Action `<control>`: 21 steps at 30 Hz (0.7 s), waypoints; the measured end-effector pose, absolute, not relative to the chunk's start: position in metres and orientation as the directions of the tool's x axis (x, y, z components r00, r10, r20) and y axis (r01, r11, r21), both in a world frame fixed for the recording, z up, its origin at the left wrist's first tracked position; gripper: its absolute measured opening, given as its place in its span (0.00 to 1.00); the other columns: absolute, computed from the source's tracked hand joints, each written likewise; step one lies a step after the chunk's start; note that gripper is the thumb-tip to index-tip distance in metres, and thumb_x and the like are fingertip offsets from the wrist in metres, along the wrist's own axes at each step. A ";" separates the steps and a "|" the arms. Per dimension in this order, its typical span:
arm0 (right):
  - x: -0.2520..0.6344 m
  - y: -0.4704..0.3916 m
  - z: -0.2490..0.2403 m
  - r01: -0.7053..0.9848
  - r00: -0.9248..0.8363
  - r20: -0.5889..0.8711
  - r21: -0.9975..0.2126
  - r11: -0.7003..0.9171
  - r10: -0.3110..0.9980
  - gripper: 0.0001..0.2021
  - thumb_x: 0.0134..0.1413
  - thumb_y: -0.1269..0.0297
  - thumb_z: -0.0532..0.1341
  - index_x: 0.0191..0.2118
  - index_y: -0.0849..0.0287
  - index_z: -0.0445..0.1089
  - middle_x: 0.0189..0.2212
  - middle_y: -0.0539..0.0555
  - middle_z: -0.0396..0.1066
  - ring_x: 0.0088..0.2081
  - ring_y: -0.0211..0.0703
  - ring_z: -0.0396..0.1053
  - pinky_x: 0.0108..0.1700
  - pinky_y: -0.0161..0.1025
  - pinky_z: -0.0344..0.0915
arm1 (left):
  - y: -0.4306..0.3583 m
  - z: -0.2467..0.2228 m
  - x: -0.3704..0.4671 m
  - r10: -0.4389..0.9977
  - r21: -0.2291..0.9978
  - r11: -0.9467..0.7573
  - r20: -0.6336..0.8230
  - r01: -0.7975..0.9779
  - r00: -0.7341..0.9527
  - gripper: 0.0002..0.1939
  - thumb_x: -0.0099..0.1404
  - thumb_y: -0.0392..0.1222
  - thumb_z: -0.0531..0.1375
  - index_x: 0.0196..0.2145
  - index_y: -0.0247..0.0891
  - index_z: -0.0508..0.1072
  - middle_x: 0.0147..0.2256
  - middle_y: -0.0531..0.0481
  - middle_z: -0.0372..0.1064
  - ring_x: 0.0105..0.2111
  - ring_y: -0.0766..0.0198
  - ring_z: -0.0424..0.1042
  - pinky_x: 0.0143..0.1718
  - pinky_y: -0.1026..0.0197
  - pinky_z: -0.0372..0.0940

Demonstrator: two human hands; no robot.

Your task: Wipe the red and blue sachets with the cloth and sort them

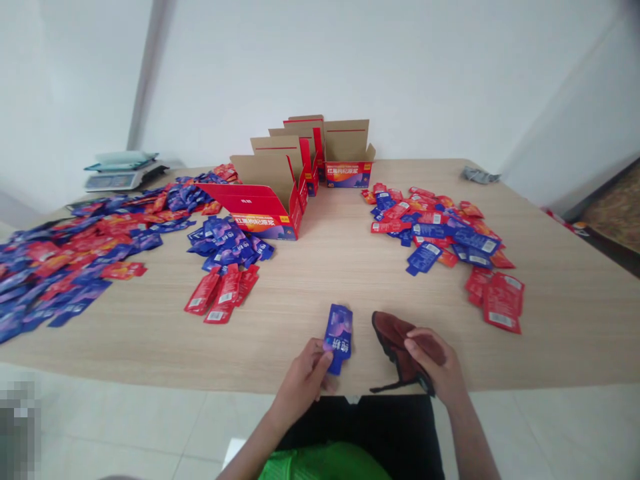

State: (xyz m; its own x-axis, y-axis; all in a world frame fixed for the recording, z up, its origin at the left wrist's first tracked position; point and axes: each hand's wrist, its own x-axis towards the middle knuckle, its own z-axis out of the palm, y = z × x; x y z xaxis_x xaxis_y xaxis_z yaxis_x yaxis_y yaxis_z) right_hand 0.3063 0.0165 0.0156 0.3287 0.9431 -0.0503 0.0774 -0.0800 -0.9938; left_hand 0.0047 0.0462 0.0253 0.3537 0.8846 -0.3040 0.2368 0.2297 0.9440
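Pinched between thumb and fingers, one end of a blue pouch is in the left hand, its printed face up, near the table's front edge; whether the pouch is lifted clear of the wood cannot be told. Closed on the side of a brown, black-edged item, the right hand has its thumb and fingers close together; the item looks soft, and its kind is unclear. The two held things are apart, with bare table between them. Beyond the left hand, several red pouches lie just in front of a heap of blue pouches, which sits beside the nearest open box. More open boxes stand in a row behind it, and another open box faces forward at the right of the row. Across the left side spreads a large mass of red and blue pouches, with a scale behind it carrying pale packets. On the right lies a mixed pile of pouches, a small red group nearer the person, and a crumpled grey item near the far corner.
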 end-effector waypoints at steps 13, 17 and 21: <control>0.300 0.034 0.013 0.047 0.536 -0.019 -0.998 -0.053 0.844 0.20 0.49 0.46 0.74 0.42 0.54 0.77 0.42 0.53 0.79 0.46 0.49 0.77 0.48 0.41 0.72 | -0.006 0.023 0.000 0.688 0.303 -0.724 0.269 0.619 0.674 0.20 0.71 0.45 0.67 0.57 0.40 0.74 0.57 0.40 0.71 0.58 0.44 0.70 0.55 0.44 0.73; 0.280 0.053 0.040 0.110 0.575 0.057 -0.994 -0.008 0.816 0.19 0.53 0.46 0.73 0.43 0.54 0.77 0.43 0.54 0.79 0.45 0.50 0.77 0.44 0.42 0.73 | -0.004 0.004 -0.005 0.601 0.225 -0.799 0.322 0.558 0.732 0.22 0.73 0.42 0.64 0.61 0.36 0.71 0.62 0.39 0.68 0.63 0.45 0.66 0.59 0.44 0.71; 0.243 0.066 0.058 0.376 0.258 0.331 -0.900 0.221 0.908 0.10 0.61 0.54 0.69 0.45 0.51 0.76 0.43 0.53 0.78 0.45 0.48 0.76 0.49 0.45 0.73 | -0.002 0.002 -0.014 0.557 0.243 -0.830 0.326 0.502 0.764 0.18 0.78 0.36 0.56 0.62 0.35 0.71 0.63 0.40 0.69 0.65 0.51 0.65 0.64 0.47 0.67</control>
State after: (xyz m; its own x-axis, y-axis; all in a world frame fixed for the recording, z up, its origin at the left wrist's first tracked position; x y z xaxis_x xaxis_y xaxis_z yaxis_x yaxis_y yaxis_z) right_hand 0.2432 0.0663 0.0579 0.2575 0.9078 0.3311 0.3760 0.2214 -0.8998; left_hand -0.0136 -0.0021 0.0021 0.7639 0.5567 0.3263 0.5015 -0.8304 0.2427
